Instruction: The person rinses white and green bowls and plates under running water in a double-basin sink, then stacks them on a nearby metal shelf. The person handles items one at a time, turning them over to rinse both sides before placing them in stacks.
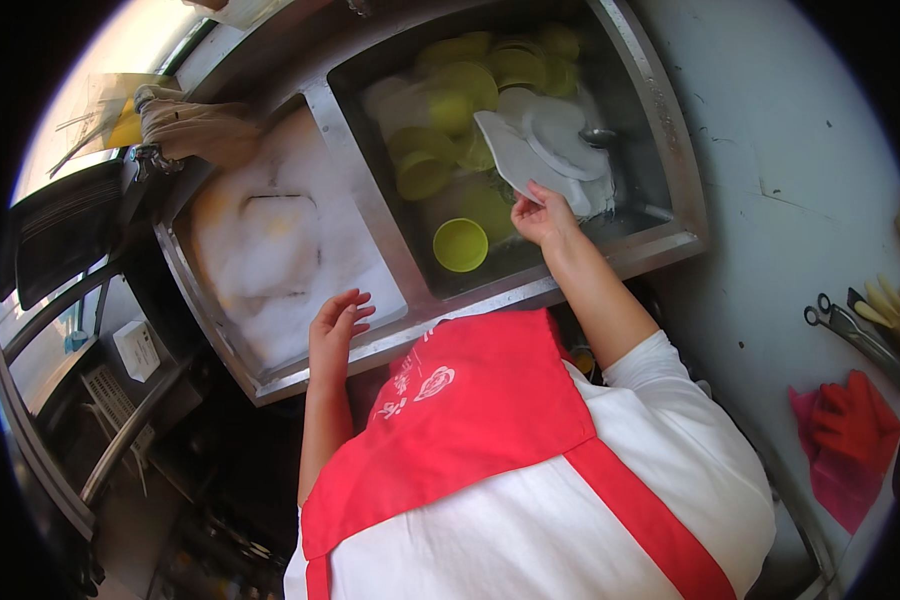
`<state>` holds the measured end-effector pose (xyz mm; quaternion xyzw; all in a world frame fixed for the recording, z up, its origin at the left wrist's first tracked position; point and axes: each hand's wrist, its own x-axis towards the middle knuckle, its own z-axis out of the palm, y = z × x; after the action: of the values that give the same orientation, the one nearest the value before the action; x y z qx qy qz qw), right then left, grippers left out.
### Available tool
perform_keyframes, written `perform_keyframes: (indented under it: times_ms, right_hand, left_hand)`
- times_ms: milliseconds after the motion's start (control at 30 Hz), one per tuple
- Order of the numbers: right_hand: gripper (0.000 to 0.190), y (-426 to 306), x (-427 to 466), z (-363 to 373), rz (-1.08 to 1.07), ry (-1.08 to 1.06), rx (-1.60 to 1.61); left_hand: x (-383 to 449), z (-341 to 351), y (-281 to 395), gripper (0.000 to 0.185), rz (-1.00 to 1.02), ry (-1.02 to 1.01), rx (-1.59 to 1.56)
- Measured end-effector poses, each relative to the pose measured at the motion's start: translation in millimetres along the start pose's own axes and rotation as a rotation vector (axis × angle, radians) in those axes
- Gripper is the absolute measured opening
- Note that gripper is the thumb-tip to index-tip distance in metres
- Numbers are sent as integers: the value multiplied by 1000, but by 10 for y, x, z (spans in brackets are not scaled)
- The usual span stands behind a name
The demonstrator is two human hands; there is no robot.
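My right hand (546, 216) pinches the near edge of a white plate (511, 156), which is tilted in the right basin (379, 161) of a stainless steel double sink. More white dishes (566, 139) lie against that plate, with a metal spoon or ladle (598, 137) by them. Several yellow-green bowls (424, 176) sit under the water behind and to the left. One small yellow-green bowl (461, 245) is nearer the front rim. Over the front of the foam-filled left basin (270, 315), my left hand (336, 326) holds nothing, its fingers loosely apart.
A metal divider (367, 202) separates the basins. A cloth (187, 124) hangs by the tap (150, 159) at the back left. Stacked black trays (71, 221) stand at left. Scissors (825, 307) and red rubber gloves (855, 420) hang at right.
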<state>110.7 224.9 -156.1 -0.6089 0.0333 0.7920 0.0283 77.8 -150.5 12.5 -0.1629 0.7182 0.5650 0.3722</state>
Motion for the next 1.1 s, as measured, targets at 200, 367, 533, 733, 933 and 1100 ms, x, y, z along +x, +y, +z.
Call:
perform_keyframes:
  times_ms: [200, 367, 533, 733, 933, 1100]
  right_hand:
    - [22, 525, -1022, 82, 296, -256, -156]
    - [34, 832, -1203, 174, 242, -567, -832]
    - [43, 224, -241, 232, -90, -383, -1008]
    - [50, -1545, 1021, -263, -843, 791, -1499]
    - [39, -2101, 1688, -602, -298, 836, -1979]
    - [36, -1889, 1642, -541, -294, 889, -1844]
  left_hand:
    - [401, 500, 263, 45, -74, -311, -455]
    - [745, 695, 147, 52, -126, -101, -854]
    - [616, 362, -121, 46, -27, 73, -779]
    - [417, -159, -367, 50, -109, 86, -644]
    - [410, -131, -678, 52, -184, 87, -645]
    - [436, -146, -817, 49, -242, 63, -669]
